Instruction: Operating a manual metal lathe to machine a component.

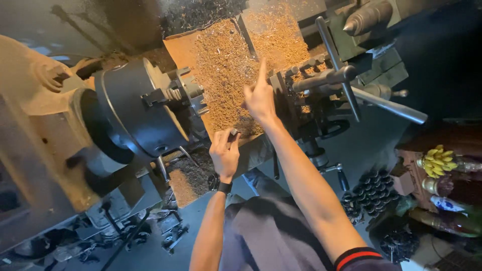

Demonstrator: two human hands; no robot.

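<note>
Metal, small and grey, sits pinched in the grip of the left hand [224,153]: a small part [233,132] held between thumb and fingertips just below the chip-strewn lathe bed [226,70], right of the chuck [143,108]. The right hand [259,98] holds nothing, forefinger straight up beside the tool post [288,93], arm stretched forward. Judging by this, the piece is being readied between chuck and tool post; next comes careful seating.

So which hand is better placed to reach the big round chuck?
Left, probably. The left hand pinches a small metal piece and sits closer to the chuck; the right hand is by the tool post, finger raised.
</note>
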